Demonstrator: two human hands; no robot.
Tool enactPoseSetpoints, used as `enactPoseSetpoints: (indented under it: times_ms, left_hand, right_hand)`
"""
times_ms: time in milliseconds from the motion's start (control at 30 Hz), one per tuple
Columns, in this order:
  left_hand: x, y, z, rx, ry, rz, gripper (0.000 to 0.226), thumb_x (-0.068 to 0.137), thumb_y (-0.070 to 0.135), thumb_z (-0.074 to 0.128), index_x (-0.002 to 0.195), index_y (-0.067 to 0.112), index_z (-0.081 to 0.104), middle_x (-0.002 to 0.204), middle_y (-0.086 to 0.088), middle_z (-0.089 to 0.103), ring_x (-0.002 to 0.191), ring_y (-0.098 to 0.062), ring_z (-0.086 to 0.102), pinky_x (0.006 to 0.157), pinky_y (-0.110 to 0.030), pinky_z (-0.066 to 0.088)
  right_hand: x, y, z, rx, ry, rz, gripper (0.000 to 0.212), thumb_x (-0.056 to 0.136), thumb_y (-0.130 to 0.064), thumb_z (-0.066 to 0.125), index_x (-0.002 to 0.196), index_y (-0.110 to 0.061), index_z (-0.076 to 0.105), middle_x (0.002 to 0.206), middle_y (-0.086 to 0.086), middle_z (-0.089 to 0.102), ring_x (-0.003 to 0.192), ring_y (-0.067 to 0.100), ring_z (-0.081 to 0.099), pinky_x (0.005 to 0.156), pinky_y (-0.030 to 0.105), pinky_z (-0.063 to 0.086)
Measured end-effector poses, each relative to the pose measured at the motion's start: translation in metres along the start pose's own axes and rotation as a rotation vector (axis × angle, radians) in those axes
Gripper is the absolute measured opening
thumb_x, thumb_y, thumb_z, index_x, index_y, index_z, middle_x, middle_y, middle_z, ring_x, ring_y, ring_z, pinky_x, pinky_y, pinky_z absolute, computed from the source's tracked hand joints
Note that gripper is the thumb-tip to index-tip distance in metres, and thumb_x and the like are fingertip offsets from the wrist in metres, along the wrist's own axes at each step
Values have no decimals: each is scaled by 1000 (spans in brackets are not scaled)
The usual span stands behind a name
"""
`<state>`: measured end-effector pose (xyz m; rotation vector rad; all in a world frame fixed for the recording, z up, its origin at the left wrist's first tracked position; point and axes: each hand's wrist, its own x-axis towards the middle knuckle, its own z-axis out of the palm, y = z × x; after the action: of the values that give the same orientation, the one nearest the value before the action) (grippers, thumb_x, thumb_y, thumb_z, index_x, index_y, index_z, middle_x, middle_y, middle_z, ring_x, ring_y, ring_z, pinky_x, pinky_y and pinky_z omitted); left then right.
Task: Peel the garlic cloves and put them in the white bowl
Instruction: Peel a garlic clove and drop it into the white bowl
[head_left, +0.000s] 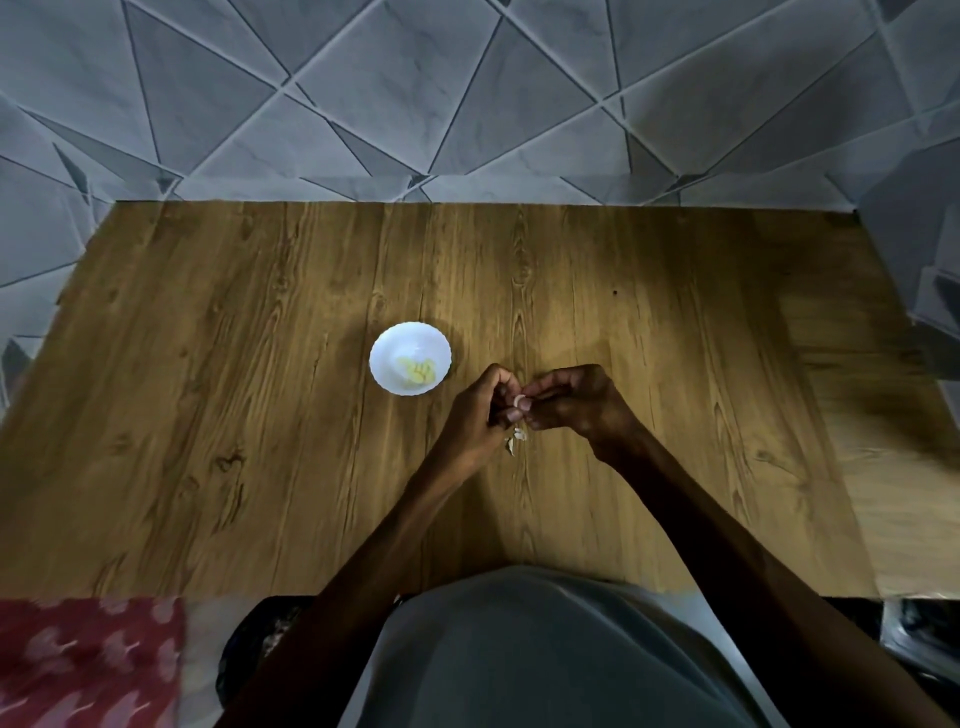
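the two hands meet above the middle of the wooden tabletop (234, 395), a little on the near side of the white bowl (393, 347). between them is one garlic clove (521, 401), small and pale. the left hand (480, 410) has its fingers curled and holds the clove from the left side with thumb and fingertips. the right hand (576, 402) also has its fingers curled, and its fingertips pinch the same clove from the right. how much skin is on the clove i cannot tell, it is too small.

just under the hands, some pale pieces of garlic skin (517, 439) lie on the tabletop, partly hidden by the left hand.

the white bowl stands upright, just to the left of the left hand and a bit farther from the person, not touching it. inside the bowl lie several peeled cloves (420, 370), yellowish, gathered on the near right part of its bottom.

behind the tabletop is a wall of grey tiles (415, 104) with a pattern of triangles. at the lower left corner there is a red patterned cloth (88, 660). the person wears a grey garment (519, 654), seen at the bottom edge.
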<state>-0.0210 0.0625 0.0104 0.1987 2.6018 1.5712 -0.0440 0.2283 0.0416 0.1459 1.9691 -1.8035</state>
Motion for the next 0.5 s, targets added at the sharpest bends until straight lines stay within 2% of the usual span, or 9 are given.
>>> enactPoseSetpoints:
  times_ms: [167, 367, 500]
  left_hand:
    - [-2, 1, -1, 8, -12, 26, 18, 85, -3, 65, 93, 4, 50, 76, 12, 50, 68, 3, 49, 61, -9, 35]
    - [-2, 0, 0, -24, 1, 24, 18, 84, -5, 61, 87, 5, 47, 73, 10, 47, 65, -3, 42, 60, -14, 33]
    - [-1, 2, -1, -50, -1, 4, 18, 84, -2, 61, 93, 5, 48, 80, 2, 54, 72, -4, 49, 66, -21, 40]
  right_hand:
    - [-2, -2, -2, 5, -50, 25, 44, 69, -14, 81, 102, 11, 68, 92, 29, 71, 86, 43, 70, 81, 45, 59]
    - [-1, 0, -2, 57, -40, 40, 24, 80, 1, 74, 100, 12, 67, 96, 32, 70, 95, 49, 67, 81, 45, 59]
    - [0, 0, -2, 34, -48, 30, 28, 79, -4, 78, 100, 10, 68, 93, 29, 71, 91, 45, 69, 75, 38, 60]
